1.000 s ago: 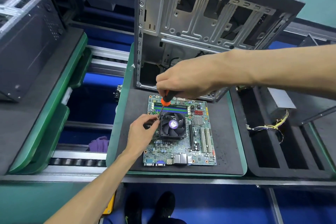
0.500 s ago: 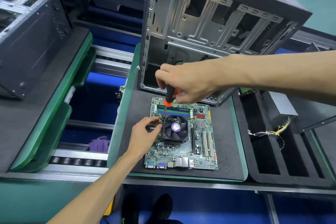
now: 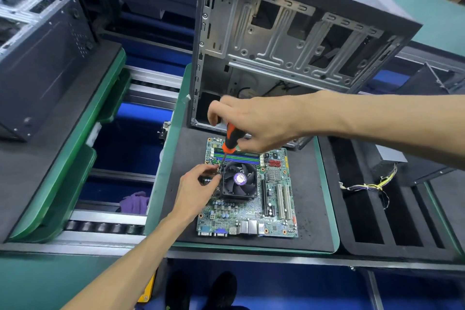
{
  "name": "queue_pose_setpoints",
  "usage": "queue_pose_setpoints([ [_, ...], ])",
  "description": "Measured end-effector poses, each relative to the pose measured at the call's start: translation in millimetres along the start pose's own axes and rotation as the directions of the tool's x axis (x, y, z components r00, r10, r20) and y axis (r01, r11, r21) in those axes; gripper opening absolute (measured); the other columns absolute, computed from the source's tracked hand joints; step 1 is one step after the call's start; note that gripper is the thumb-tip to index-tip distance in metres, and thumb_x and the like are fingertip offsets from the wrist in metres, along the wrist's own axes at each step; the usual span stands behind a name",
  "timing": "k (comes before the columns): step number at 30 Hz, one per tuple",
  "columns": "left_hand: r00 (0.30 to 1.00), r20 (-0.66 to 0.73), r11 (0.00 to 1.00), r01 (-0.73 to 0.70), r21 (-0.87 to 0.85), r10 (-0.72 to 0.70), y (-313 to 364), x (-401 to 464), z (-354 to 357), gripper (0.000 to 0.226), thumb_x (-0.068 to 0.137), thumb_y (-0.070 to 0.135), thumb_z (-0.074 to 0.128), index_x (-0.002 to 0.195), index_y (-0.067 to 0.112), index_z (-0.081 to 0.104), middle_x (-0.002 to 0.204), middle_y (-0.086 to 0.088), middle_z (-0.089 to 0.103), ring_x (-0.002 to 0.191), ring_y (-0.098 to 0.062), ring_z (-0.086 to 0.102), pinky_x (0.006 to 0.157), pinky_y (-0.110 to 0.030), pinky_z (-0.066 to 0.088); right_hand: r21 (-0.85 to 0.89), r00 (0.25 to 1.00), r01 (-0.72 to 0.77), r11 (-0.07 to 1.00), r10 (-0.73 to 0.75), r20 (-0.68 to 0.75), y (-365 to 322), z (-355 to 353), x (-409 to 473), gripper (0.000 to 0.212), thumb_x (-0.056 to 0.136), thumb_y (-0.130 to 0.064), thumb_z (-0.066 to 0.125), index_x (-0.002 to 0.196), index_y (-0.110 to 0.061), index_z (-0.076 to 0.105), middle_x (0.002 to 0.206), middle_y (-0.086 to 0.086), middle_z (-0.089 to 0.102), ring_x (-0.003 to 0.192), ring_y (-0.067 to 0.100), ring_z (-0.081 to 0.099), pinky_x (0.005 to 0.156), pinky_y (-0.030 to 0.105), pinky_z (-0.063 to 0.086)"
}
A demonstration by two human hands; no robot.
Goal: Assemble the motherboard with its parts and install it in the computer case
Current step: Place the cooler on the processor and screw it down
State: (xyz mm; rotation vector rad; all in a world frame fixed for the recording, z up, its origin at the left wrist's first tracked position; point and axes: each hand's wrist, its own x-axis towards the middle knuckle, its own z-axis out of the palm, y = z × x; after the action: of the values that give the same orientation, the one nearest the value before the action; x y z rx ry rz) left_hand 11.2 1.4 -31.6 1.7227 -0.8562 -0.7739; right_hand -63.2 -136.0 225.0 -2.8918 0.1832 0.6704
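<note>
Motherboard (image 3: pixel 247 199) lies flat on a black foam mat (image 3: pixel 309 209), component side up, port row toward the near edge. CPU cooler fan (image 3: pixel 239 180) sits on the board left of centre, purple label on its hub. Memory sticks (image 3: pixel 239 157) stand in slots just behind the fan; white expansion slots (image 3: pixel 284 200) to its right.

Right hand (image 3: pixel 254 121) grips a screwdriver (image 3: pixel 230 142) with orange-and-black handle, fingers curled round the top of the handle. Shaft slants down and left, tip at the fan's rear-left corner. Left hand (image 3: pixel 196 190) rests at the fan's left edge, thumb and forefinger pinched close by the screwdriver tip; whether they hold a screw cannot be told.

Open computer case (image 3: pixel 284 40) stands upright on the mat just behind the board, bare metal interior facing the camera. A second case (image 3: pixel 42 58) sits on the pallet to the left. Right of the mat, a black foam tray (image 3: pixel 377 221) with long slots; a bundle of yellow and black wires (image 3: pixel 370 186) lies across it. Purple cloth (image 3: pixel 134 201) lies below by the conveyor rollers.
</note>
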Motion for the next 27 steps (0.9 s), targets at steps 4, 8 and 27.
queue_pose_setpoints([
  [4,1.0,-0.005,1.0,-0.002,0.008,0.002,-1,-1,0,0.02,0.088,0.017,0.075,0.108,0.019,0.075,0.095,0.015,0.073,0.089,0.004,0.065,0.071,-0.006,0.045,-0.133,0.996,0.036,0.991,-0.047,-0.079,0,5,4,0.029,0.102,-0.031,0.055,0.123,-0.012,0.046,0.108,0.005,0.055,0.074,0.022,0.047,0.066,0.031,0.031],
  [8,1.0,0.002,1.0,-0.007,0.009,0.007,0,-1,-2,0.02,0.088,0.019,0.074,0.108,0.021,0.075,0.095,0.017,0.073,0.089,0.005,0.065,0.071,-0.006,0.044,-0.299,0.951,-0.177,0.938,0.085,-0.297,-6,20,11,0.039,0.107,-0.047,0.035,0.115,-0.01,0.047,0.063,-0.004,0.039,0.055,0.027,0.043,0.055,0.035,0.035],
  [27,0.999,0.027,0.999,0.047,0.008,-0.047,10,-6,-4,0.022,0.089,0.015,0.073,0.111,0.019,0.073,0.094,0.01,0.073,0.076,0.0,0.063,0.077,-0.03,0.055,-0.435,0.947,-0.232,0.87,0.101,-0.304,-3,17,2,0.041,0.107,-0.047,0.032,0.122,-0.01,0.042,0.086,0.009,0.062,0.055,0.031,0.046,0.049,0.035,0.035],
])
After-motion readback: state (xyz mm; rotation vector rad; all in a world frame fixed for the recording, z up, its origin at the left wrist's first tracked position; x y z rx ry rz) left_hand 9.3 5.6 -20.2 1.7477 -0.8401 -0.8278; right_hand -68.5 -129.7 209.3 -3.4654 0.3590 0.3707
